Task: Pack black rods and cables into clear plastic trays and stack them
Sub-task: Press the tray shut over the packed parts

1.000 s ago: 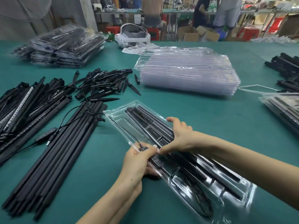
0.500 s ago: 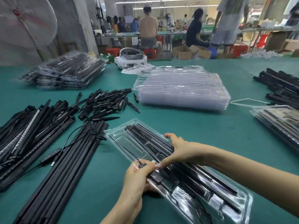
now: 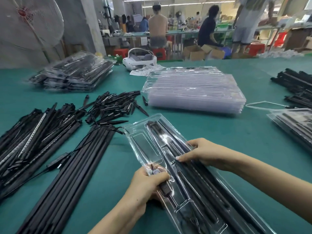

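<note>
Running off frame, clear tray (image 3: 143, 142); left hand (image 3: 148, 184) fingers hidden beneath.

Teal-green table (image 3: 211, 132) throughout; clear, glossy tray (image 3: 168, 149) at 6 o'clock with black rods (image 3: 194, 174) inside; more loose black rods (image 3: 67, 166) at 8 o'clock, one among them bearing a white dotted strip (image 3: 32, 132); black spikes (image 3: 114, 105) in a heap at 10 o'clock; transparent stack of trays (image 3: 195, 92), faintly whitish, at 1 o'clock; white headset (image 3: 138, 60) with grey padding at 12 o'clock; red stools (image 3: 254, 48) and brown cardboard boxes (image 3: 194, 53) beyond; pale fan (image 3: 30, 26) with a red hub at 11 o'clock
</note>
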